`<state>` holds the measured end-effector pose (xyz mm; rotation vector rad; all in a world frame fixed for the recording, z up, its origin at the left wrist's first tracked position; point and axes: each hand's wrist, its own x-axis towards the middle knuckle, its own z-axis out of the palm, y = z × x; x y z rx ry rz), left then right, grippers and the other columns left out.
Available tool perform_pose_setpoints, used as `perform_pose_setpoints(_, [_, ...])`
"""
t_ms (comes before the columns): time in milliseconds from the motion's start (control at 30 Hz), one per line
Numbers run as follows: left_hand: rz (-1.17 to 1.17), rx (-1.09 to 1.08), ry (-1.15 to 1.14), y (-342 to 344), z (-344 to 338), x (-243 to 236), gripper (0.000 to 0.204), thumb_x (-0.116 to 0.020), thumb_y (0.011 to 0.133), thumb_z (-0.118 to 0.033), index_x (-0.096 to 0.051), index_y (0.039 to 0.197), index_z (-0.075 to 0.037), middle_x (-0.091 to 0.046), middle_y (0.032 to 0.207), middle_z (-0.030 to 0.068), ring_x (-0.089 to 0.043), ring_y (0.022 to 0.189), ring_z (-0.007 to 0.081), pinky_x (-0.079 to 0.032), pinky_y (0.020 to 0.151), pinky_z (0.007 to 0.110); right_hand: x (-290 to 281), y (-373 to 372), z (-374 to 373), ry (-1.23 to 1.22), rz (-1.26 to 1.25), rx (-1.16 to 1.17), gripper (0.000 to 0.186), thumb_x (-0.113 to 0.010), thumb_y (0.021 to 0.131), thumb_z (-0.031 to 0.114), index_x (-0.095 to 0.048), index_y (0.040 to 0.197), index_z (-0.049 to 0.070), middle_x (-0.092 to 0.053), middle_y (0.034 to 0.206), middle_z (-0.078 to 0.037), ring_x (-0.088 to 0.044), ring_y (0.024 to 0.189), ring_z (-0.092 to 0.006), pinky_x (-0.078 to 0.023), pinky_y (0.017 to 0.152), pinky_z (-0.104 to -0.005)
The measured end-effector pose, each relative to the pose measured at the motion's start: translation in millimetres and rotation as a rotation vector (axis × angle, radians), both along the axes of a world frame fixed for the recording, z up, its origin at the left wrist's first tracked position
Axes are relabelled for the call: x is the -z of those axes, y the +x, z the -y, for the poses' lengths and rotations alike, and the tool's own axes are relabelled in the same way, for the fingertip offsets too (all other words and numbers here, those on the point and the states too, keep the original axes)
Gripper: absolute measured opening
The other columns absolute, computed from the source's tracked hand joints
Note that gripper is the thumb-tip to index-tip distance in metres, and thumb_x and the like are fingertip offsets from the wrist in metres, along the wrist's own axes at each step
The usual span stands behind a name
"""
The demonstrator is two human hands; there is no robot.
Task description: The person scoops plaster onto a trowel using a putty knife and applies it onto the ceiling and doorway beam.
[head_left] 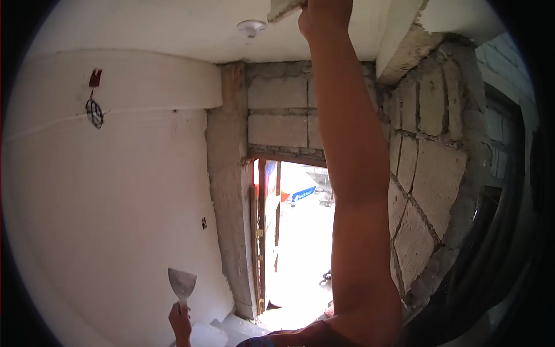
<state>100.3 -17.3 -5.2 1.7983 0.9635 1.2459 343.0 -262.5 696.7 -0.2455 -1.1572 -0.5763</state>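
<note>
My right arm stretches straight up across the view. Its hand, my right hand (pixel 326 14), is near the ceiling (pixel 173 29) and partly cut off by the top edge. The fingers are closed on a flat, pale-coated tool (pixel 284 9), whose full shape lies out of view. Low on the left, my left hand (pixel 180 321) is wrapped around the handle of a putty knife (pixel 182 282). Its wide, greyish, smeared blade points upward, in front of the white wall.
A round white lamp holder (pixel 251 28) hangs from the ceiling. Black wires (pixel 94 111) dangle from a red box (pixel 96 77) on the left white wall (pixel 115 191). Ahead, a bright doorway (pixel 298 248) opens beside a bare concrete column (pixel 231 191). Rough block wall (pixel 430 179) stands on the right.
</note>
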Motion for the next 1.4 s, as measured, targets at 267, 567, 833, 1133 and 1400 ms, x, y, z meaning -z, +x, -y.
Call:
perform_pose_setpoints(267, [0.312,0.299,-0.395,-46,38,-154,0.03,-0.054,0.102,-0.028,-0.066,0.106,0.0,-0.066,0.078,0.0061,-0.051,0.055,0.0085,-0.042,0.051,0.025,312,-10,-127,-0.796,0.059,-0.597,0.064,-0.053,0.08,-0.014,-0.04,0.14,0.004,-0.052,0.134,-0.01,-0.05,0.128,-0.0266,-0.039,0.112,-0.0453])
perform_pose_setpoints(567, [0.406,0.297,-0.54,-87,61,-178,0.029,-0.052,0.101,-0.024,-0.062,0.104,0.003,-0.064,0.076,0.0097,-0.05,0.053,0.0105,-0.04,0.047,0.027,455,-53,-160,-0.937,0.609,-0.372,0.043,-0.066,0.082,0.003,-0.062,0.124,0.006,-0.053,0.121,-0.01,-0.052,0.115,-0.021,-0.044,0.098,-0.0346])
perform_pose_setpoints(833, [0.466,0.315,-0.591,-108,71,-170,0.029,-0.051,0.1,-0.025,-0.062,0.106,0.002,-0.058,0.068,0.0053,-0.049,0.05,0.0099,-0.039,0.044,0.025,487,-52,-202,-1.039,0.865,-0.046,0.043,-0.073,0.084,0.012,-0.063,0.125,0.008,-0.054,0.123,-0.012,-0.051,0.117,-0.0294,-0.044,0.1,-0.041])
perform_pose_setpoints(1133, [0.586,0.287,-0.37,-87,93,-152,0.032,-0.055,0.096,-0.029,-0.061,0.105,0.001,-0.059,0.065,0.0063,-0.052,0.046,0.012,-0.041,0.041,0.026,608,18,-218,-1.238,0.617,-0.049,0.06,-0.056,0.073,-0.006,-0.056,0.131,0.006,-0.053,0.115,-0.017,-0.053,0.11,-0.0337,-0.045,0.095,-0.0393])
perform_pose_setpoints(1400, [0.193,0.217,-0.157,-70,48,-54,0.032,-0.05,0.103,-0.031,-0.068,0.112,-0.005,-0.059,0.072,0.0017,-0.053,0.06,0.0103,-0.042,0.05,0.027,805,98,-154,-1.573,-0.458,-0.484,0.034,-0.065,0.09,0.021,-0.063,0.117,0.001,-0.07,0.106,-0.015,-0.067,0.101,-0.027,-0.052,0.092,-0.0434])
